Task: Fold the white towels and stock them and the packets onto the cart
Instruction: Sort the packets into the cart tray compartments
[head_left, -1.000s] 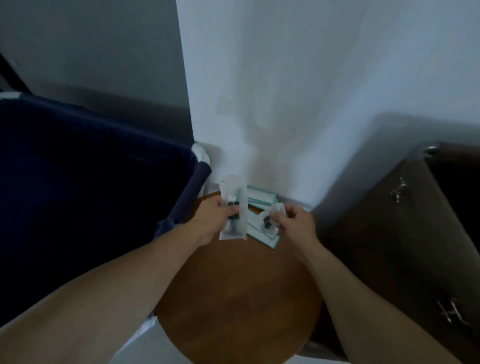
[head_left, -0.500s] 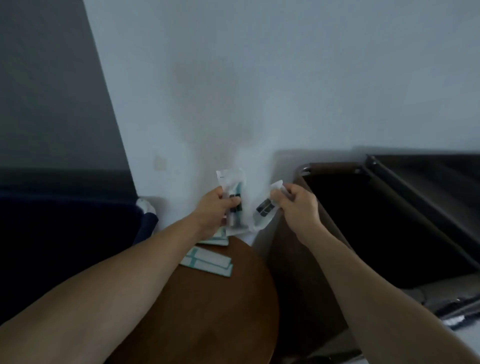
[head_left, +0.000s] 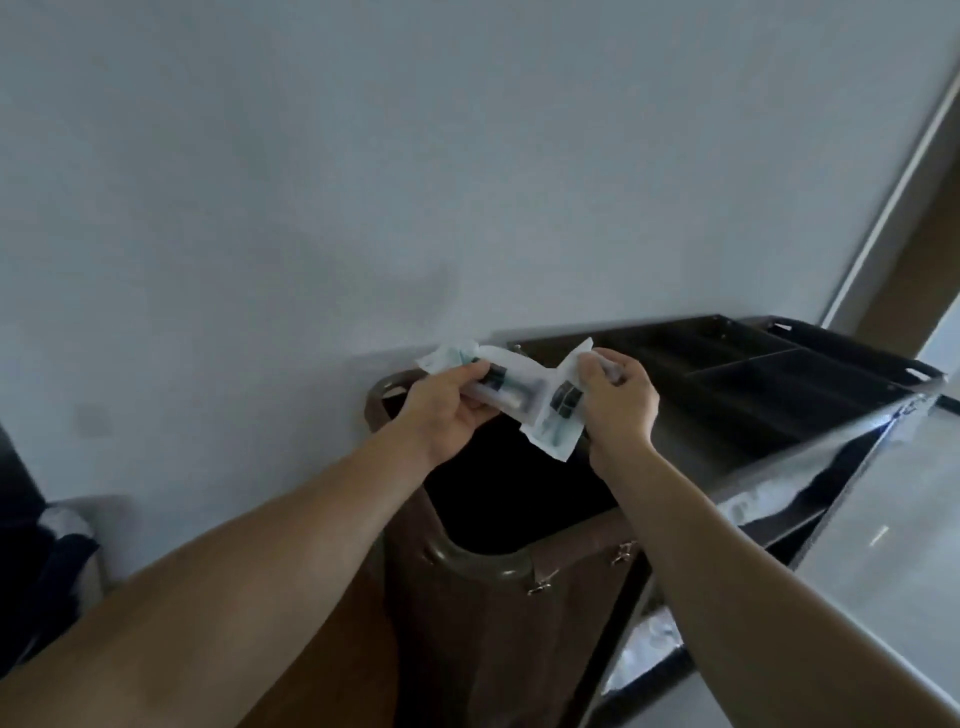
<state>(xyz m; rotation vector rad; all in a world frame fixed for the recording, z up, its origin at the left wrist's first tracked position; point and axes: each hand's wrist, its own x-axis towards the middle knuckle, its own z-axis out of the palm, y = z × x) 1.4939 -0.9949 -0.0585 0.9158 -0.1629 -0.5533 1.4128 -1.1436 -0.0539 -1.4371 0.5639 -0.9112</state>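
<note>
My left hand (head_left: 447, 410) grips a clear packet (head_left: 511, 387) with dark contents, held level above the cart's brown bag. My right hand (head_left: 618, 402) pinches a second white packet (head_left: 558, 415) that hangs tilted beside the first; the two packets touch in the middle. Both hands hover over the open mouth of the brown bag (head_left: 519, 467). Just to the right lies the cart's black divided top tray (head_left: 748, 379). No towels are in view.
A grey wall fills the upper view. The cart's metal frame (head_left: 810, 493) runs down the right, with a pale surface beside it. A dark blue bin (head_left: 47, 556) sits at the far left edge.
The view has swung right from the round wooden table to the cart. Both hands have carried their packets from above the table to above the cart's bag.
</note>
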